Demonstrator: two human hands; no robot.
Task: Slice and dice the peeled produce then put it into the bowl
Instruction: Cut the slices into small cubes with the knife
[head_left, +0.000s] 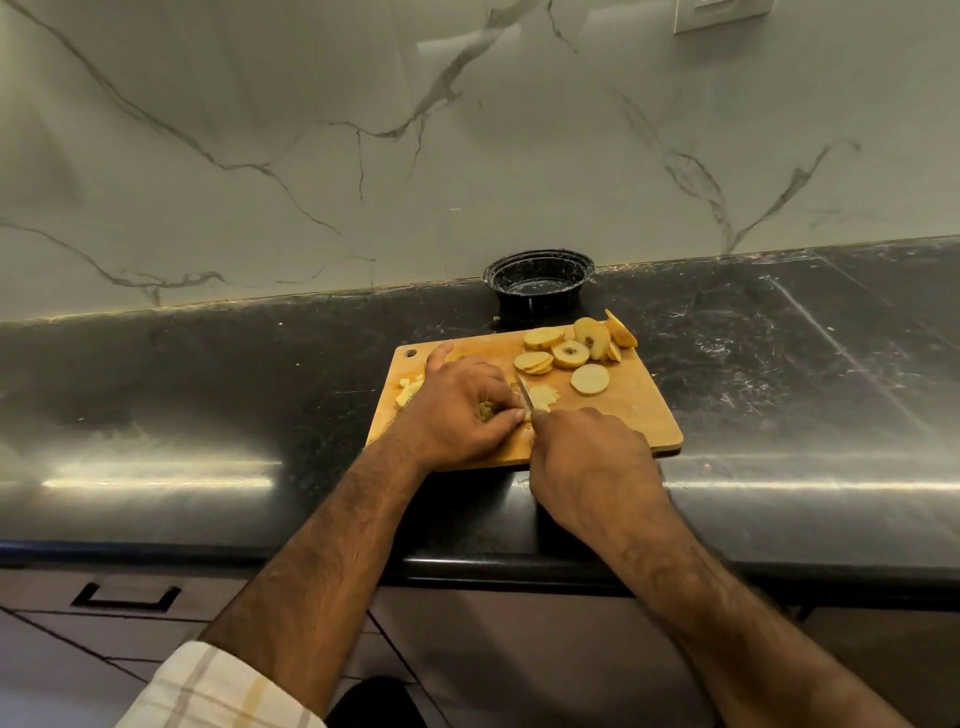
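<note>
A wooden cutting board (631, 415) lies on the dark counter. Several pale round slices (589, 379) of peeled produce sit on its far right part. Small diced pieces (409, 391) lie near its left edge, and more cut strips (543, 397) lie beside the knife blade (524, 396). My left hand (462, 408) holds a piece of produce down with curled fingers, the piece mostly hidden. My right hand (587, 462) grips the knife handle, the blade pointing away between the hands. A black bowl (538, 283) stands behind the board against the wall; I see nothing in it.
The black counter (208, 405) runs left and right, backed by a marble wall (363, 156). Below the front edge are drawers with a dark handle (124, 597). A wall socket (719, 13) is at the top right.
</note>
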